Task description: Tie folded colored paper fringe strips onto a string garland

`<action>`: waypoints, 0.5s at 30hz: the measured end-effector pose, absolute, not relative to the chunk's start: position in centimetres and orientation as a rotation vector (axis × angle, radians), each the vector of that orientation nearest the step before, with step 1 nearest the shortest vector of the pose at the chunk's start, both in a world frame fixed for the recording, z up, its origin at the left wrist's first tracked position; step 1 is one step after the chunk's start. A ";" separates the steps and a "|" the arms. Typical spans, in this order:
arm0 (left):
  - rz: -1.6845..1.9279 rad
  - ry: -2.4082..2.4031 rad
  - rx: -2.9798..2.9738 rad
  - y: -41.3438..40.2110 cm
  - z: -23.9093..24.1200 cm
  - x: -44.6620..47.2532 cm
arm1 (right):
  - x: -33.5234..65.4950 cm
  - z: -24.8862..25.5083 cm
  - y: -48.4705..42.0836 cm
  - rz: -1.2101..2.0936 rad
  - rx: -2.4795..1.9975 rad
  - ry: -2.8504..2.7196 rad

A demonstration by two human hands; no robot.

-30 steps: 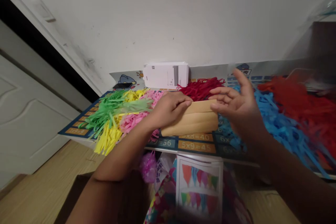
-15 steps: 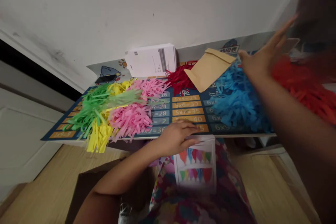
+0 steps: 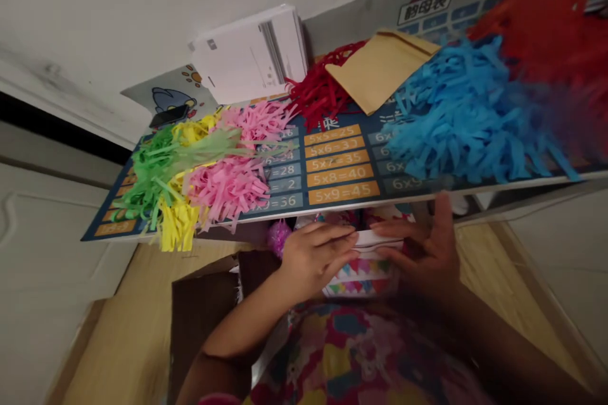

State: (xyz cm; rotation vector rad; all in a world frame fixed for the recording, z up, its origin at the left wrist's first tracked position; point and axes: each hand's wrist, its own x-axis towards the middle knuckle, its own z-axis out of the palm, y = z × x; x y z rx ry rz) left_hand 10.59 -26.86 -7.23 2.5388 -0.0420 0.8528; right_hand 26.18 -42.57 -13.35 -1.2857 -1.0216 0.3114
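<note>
A white packet (image 3: 361, 269) printed with colourful bunting is held over my lap, just in front of the table edge. My left hand (image 3: 316, 259) grips its upper left side, fingers closed. At the upper right my right hand (image 3: 427, 256) has its thumb and a finger on the white top edge, with another finger sticking up. Right above the hands, on the tabletop, lie pink tassels (image 3: 230, 186) and a large heap of blue tassels (image 3: 470, 120). A tan envelope (image 3: 384, 69) rests partly over dark red tassels (image 3: 323, 88).
Green tassels (image 3: 154, 164) and yellow tassels (image 3: 178, 221) lie on the left of the times-table mat (image 3: 342, 158). A white stack with a barcode (image 3: 247, 54) leans on the wall. Red tassels (image 3: 546, 38) are at the far right. A brown cardboard box (image 3: 204, 316) stands below.
My right hand has come down from over the blue and red tassels to the packet's top edge. The packet is tipped more, and the view has shifted.
</note>
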 end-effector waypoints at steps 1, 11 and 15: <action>0.857 -0.039 2.524 -27.2 -7.0 10.4 | 26.0 -13.2 -42.7 0.312 -1.261 -1.015; 0.992 0.065 2.360 -30.8 -6.2 7.1 | 23.0 -11.4 -45.8 0.320 -1.084 -0.931; 1.103 0.004 2.438 -32.3 -5.3 6.3 | 22.4 -9.8 -46.3 0.267 -1.056 -0.991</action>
